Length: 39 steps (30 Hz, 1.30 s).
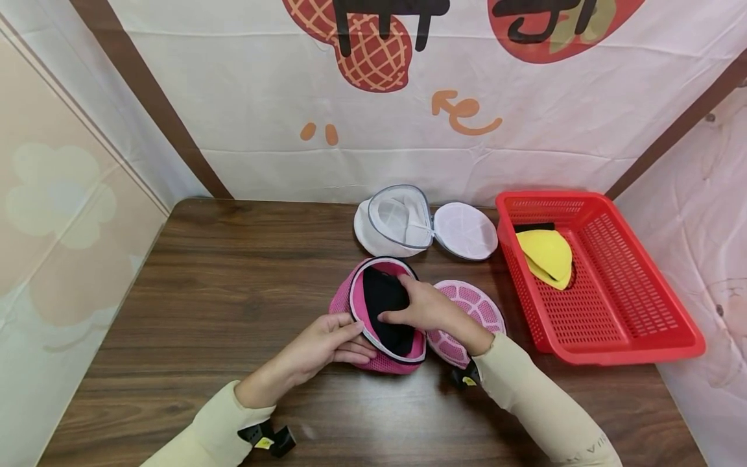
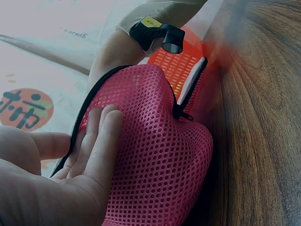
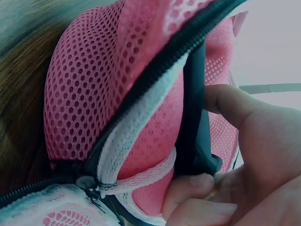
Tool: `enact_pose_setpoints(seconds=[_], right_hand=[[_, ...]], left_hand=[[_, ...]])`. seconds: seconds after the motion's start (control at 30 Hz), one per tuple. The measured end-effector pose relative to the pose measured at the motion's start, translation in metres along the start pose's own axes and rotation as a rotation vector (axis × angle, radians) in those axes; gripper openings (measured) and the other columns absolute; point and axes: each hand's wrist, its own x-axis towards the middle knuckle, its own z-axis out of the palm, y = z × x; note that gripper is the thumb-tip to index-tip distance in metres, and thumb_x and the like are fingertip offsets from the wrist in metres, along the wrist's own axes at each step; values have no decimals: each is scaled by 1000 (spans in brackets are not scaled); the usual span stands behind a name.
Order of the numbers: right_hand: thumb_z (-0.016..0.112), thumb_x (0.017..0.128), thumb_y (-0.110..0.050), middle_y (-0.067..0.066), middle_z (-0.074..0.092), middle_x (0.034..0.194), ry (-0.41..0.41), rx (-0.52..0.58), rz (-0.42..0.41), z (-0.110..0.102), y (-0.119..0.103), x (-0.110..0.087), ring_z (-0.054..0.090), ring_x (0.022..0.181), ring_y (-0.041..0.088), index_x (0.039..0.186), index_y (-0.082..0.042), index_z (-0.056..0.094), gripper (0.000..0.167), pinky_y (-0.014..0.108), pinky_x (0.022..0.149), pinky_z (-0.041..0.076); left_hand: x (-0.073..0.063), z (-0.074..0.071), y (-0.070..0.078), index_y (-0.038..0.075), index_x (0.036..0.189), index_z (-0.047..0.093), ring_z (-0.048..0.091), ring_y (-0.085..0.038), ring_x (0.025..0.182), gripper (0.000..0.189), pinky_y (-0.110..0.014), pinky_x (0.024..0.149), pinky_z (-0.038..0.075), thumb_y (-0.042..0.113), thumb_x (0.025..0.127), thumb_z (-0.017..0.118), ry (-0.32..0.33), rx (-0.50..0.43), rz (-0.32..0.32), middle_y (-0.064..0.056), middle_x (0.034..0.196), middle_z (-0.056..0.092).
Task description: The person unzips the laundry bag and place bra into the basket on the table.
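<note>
A pink mesh laundry bag [image 1: 382,364] stands unzipped on the table, its mouth facing up. My left hand [image 1: 327,344] pinches the near left rim, thumb at the zipper edge and fingers flat along the outer mesh [image 2: 155,155]. Inside the bag sits a smooth black cloth item [image 1: 385,298]; what kind of garment it is cannot be made out. My right hand [image 1: 428,308] reaches into the mouth and holds this black item [image 3: 193,117] between thumb and fingers. The bag's round pink lid [image 1: 461,298] lies folded out to the right, partly under my right forearm.
Behind the pink bag lies an open white mesh laundry bag [image 1: 373,237] with its round lid [image 1: 467,230] spread rightward. At the right stands a red plastic basket [image 1: 633,350] holding a folded yellow cup-shaped item [image 1: 548,253]. A printed cloth [image 1: 233,78] hangs behind the wooden table [image 1: 233,272].
</note>
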Motion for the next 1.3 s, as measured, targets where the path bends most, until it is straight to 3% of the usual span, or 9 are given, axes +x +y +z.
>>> enact_pose_setpoints(seconds=[0.3, 0.47, 0.6, 0.73, 0.9, 1.3], right_hand=[[88, 76, -46, 8, 55, 116, 117, -3, -53, 3, 1, -4, 57, 101, 21, 130, -14, 60, 69, 42, 82, 55], [90, 76, -40, 8, 57, 121, 164, 9, -166, 2, 0, -6, 58, 102, 20, 129, -10, 62, 67, 41, 89, 55], [90, 75, -41, 8, 61, 119, 170, -1, -210, 2, -1, -7, 59, 103, 21, 123, -4, 65, 66, 41, 92, 54], [87, 77, -45, 2, 67, 100, 123, -7, -183, 1, -4, -7, 62, 91, 18, 111, -8, 68, 54, 37, 81, 55], [82, 82, -46, -4, 63, 79, 63, 10, -114, 0, -4, -6, 59, 75, 14, 94, -13, 67, 38, 32, 68, 52], [78, 86, -35, -2, 67, 81, 40, 308, -88, -4, 0, -5, 61, 79, 14, 94, -8, 70, 29, 32, 73, 55]], left_hand=[[0, 2, 0, -5, 117, 56, 74, -20, 91, 25, -36, 87, 62, 16, 109, 47, 33, 0, -20, -19, 102, 74], [0, 2, 0, -3, 113, 56, 74, -21, 91, 20, -37, 87, 62, 14, 109, 47, 41, -6, -17, -20, 102, 74], [0, 2, -1, -3, 111, 57, 74, -20, 90, 20, -37, 88, 62, 14, 109, 46, 32, -14, -5, -19, 100, 74], [1, 1, -2, -3, 112, 57, 74, -21, 90, 21, -38, 88, 62, 14, 109, 46, 29, -18, -4, -18, 99, 74], [0, 1, -2, -4, 114, 57, 74, -21, 91, 22, -37, 87, 62, 13, 110, 45, 38, -15, -9, -18, 100, 74], [-2, 1, 1, -2, 109, 57, 74, -20, 90, 20, -36, 87, 62, 14, 110, 45, 25, -12, 13, -16, 98, 74]])
